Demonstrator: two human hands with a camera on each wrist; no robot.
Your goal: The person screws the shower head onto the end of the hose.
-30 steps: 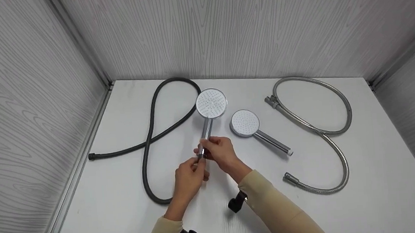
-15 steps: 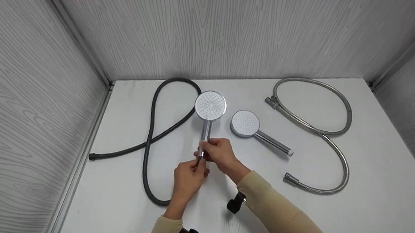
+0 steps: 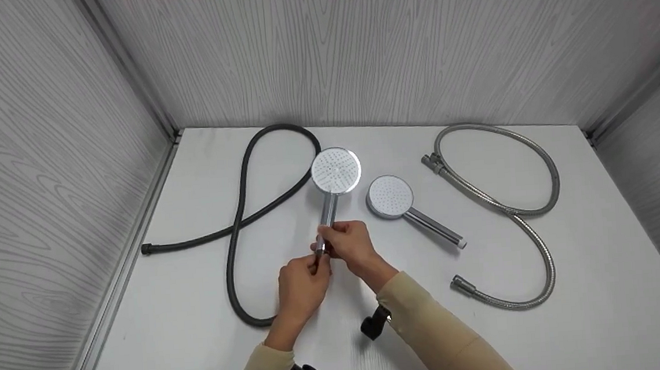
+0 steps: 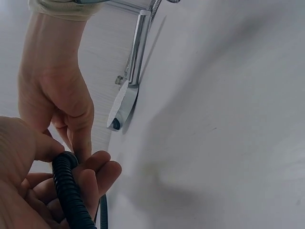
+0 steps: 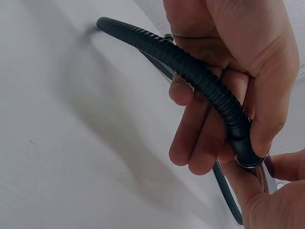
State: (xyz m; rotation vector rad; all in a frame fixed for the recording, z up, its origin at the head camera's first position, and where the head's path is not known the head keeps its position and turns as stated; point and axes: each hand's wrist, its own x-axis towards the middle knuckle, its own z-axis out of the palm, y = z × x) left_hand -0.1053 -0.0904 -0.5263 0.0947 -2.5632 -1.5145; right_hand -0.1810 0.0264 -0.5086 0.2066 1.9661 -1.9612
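Your right hand [image 3: 353, 244] holds the larger handheld shower head [image 3: 335, 170] by the lower handle, thumb on top, with the white spray face beyond your fingers. Just below it, your left hand [image 3: 302, 285] pinches the black ribbed hose [image 3: 242, 197] at its end collar [image 5: 248, 153], right against the handle's base; your fingers cover the joint, so whether the threads have engaged is hard to tell. The rest of that hose loops across the tabletop [image 3: 598, 282] to your left. The smaller shower head [image 3: 389, 196] lies near your right hand, the silver metal hose [image 3: 555, 175] farther right.
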